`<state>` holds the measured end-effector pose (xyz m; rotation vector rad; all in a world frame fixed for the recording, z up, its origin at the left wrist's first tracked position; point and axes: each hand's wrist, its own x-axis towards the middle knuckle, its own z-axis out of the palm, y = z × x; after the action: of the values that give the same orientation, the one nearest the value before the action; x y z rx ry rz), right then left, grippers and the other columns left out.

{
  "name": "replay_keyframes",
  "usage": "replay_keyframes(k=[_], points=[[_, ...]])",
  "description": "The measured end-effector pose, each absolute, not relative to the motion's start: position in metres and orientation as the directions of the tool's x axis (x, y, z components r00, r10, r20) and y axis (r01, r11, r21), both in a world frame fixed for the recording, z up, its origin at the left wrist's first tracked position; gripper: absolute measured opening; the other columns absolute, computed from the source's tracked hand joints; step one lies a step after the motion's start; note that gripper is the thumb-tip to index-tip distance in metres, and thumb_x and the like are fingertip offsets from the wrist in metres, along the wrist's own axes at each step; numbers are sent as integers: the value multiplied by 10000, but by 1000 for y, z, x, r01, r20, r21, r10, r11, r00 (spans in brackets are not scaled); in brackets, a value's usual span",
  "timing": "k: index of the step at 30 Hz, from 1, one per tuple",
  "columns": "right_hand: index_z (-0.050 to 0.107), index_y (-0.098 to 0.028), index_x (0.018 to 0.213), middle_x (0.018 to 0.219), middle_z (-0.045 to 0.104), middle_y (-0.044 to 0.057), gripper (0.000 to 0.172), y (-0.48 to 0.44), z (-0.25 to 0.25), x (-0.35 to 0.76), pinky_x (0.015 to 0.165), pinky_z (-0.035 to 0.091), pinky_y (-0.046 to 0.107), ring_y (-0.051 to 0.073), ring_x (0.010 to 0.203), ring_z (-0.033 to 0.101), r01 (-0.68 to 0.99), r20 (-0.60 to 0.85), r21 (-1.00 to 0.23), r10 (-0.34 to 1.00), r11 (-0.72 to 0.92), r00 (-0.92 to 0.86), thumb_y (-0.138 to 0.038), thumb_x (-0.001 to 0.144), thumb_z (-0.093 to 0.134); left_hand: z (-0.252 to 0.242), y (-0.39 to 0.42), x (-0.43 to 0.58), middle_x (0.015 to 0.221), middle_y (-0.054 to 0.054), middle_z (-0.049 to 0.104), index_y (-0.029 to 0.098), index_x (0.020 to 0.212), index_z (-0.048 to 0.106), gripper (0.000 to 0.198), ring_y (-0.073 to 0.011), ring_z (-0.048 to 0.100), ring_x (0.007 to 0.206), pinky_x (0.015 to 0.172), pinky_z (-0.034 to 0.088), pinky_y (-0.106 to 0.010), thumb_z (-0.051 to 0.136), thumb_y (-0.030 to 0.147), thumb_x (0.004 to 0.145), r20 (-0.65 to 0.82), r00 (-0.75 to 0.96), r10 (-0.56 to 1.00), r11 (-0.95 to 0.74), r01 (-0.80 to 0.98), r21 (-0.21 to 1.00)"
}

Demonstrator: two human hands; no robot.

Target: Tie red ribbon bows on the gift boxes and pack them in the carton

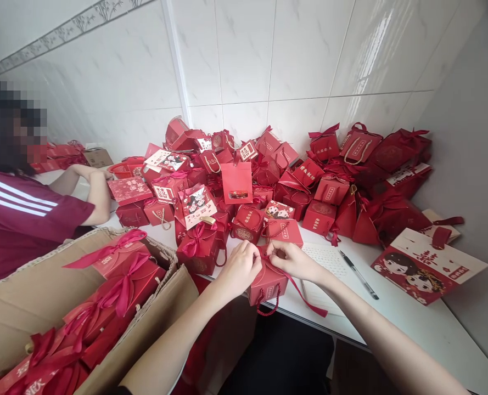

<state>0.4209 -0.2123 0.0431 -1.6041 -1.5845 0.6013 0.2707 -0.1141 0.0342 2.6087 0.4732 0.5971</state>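
A small red gift box (pixel 264 288) with a rope handle sits at the table's front edge, between my two hands. My left hand (pixel 241 264) is closed in a pinch at the box's top left. From the other side, my right hand (pixel 291 259) pinches at the top too, thumb and fingers together. Both are at the red ribbon (pixel 309 303), whose loose tail hangs down to the right from beneath my right hand. The fingers hide most of the ribbon between them. Just left of my left hand stands another red box with a tied bow (pixel 196 247).
A heap of red gift boxes (pixel 326 192) lines the wall. An open carton (pixel 178 293) holding bowed boxes stands at left. Right of my hands lie a notebook (pixel 324 258), a pen (pixel 359 274) and a cartoon-printed box (pixel 416 269). Another person (pixel 17 225) sits at left.
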Motion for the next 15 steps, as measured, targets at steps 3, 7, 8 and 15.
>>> replay_keyframes(k=[3, 7, 8, 15], points=[[519, -171, 771, 631, 504, -40, 60, -213, 44, 420, 530, 338, 216, 105, 547, 434, 619, 185, -778, 980, 103, 71, -227, 763, 498, 33, -114, 270, 841, -24, 487, 198, 754, 381, 116, -172, 497, 820, 775, 448, -335, 384, 126, 844, 340, 842, 418, -842, 219, 493], [515, -170, 736, 586, 477, -44, 144, -213, 47, 419, 515, 323, 222, 106, 525, 420, 645, 177, -760, 980, 80, 86, -299, 800, 517, 32, -113, 269, 838, -20, 481, 198, 748, 379, 115, -167, 494, 822, 781, 442, -328, 384, 135, 845, 340, 845, 412, -833, 198, 517], [511, -167, 724, 596, 479, -38, 172, -213, 48, 419, 519, 328, 224, 108, 536, 426, 604, 166, -794, 981, 73, 99, -317, 807, 512, 32, -113, 269, 843, -20, 483, 196, 754, 388, 104, -166, 495, 827, 783, 440, -324, 393, 141, 842, 334, 846, 416, -829, 201, 523], [509, -156, 726, 630, 452, -38, 158, -213, 46, 423, 542, 324, 223, 104, 572, 400, 452, 140, -886, 989, 107, 42, -301, 788, 521, 41, -113, 270, 868, -17, 503, 194, 799, 478, 57, -179, 512, 837, 762, 436, -325, 465, 228, 842, 258, 890, 376, -853, 223, 473]])
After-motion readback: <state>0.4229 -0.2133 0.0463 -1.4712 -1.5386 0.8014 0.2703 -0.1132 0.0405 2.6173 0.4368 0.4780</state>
